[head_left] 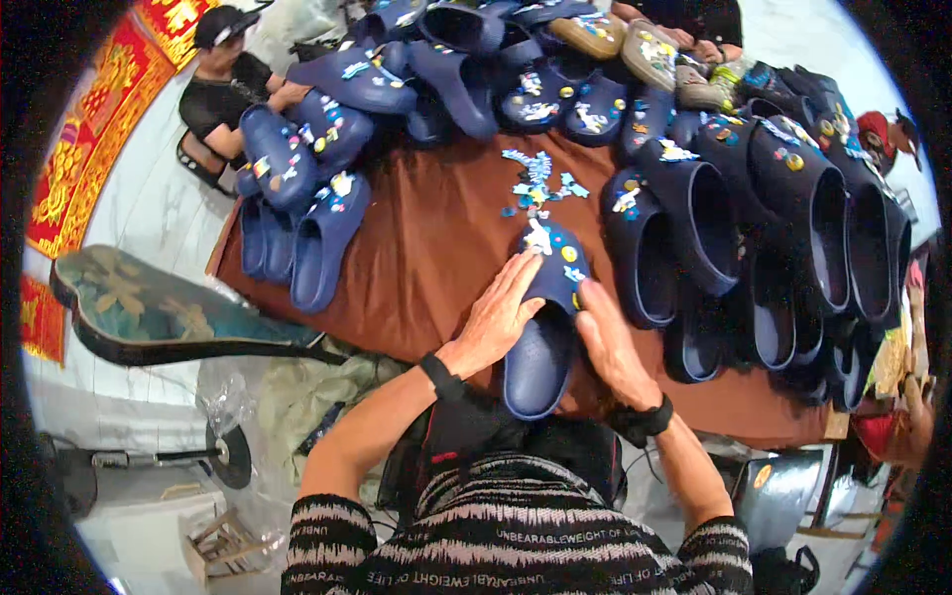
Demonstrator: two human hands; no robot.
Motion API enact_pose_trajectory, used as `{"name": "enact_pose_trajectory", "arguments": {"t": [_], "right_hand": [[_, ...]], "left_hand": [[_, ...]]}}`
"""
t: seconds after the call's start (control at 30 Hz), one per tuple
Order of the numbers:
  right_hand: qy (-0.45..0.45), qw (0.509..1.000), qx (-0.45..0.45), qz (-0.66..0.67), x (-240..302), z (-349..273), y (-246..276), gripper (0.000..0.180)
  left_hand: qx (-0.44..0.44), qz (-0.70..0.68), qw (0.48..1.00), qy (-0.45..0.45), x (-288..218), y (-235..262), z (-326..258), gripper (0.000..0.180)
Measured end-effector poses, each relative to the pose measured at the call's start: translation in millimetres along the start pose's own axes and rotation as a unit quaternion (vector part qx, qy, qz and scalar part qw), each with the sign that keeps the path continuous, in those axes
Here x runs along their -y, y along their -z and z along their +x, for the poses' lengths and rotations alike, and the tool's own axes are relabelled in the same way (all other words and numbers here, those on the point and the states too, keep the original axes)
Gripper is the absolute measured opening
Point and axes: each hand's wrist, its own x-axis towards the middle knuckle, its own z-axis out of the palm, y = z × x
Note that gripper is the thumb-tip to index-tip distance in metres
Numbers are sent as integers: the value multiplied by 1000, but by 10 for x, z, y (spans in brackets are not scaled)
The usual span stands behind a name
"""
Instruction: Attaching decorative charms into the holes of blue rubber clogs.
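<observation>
A navy blue clog lies in front of me at the table's near edge, its toe pointing away and its heel toward me. Small charms, white, yellow and light blue, sit on its toe. My left hand rests along the clog's left side, fingers stretched out toward the toe and the thumb by the foot opening. On the other side my right hand, slightly blurred, touches or nearly touches the upper with its fingers extended. Just beyond the toe is a loose pile of blue and white charms.
Navy clogs are heaped along the right and far sides of the brown-covered table; several more stand at the left. A person in a black cap sits far left; another's hands show at the back. A patterned chair stands left.
</observation>
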Motion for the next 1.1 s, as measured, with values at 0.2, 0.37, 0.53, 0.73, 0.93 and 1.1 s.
{"name": "enact_pose_trajectory", "arguments": {"t": [0.2,0.37,0.53,0.73,0.93,1.1], "right_hand": [[35,990,48,-130,-18,-44,-140,80],[24,993,37,-109,-1,-60,-147,77],[8,997,19,-70,14,-79,-126,72],[-45,999,11,-28,99,-223,-92,71],[-15,996,-29,-85,132,-162,-196,76],[-4,991,-43,-125,67,2,-266,82]], "left_hand": [[-11,0,1000,-17,35,-25,16,53],[-4,-2,1000,-13,32,-18,8,52],[-7,27,999,-27,36,-5,28,55],[-30,-50,998,33,4,-71,24,66],[-14,3,1000,22,67,-38,12,66],[-28,110,993,-40,-75,53,86,66]]}}
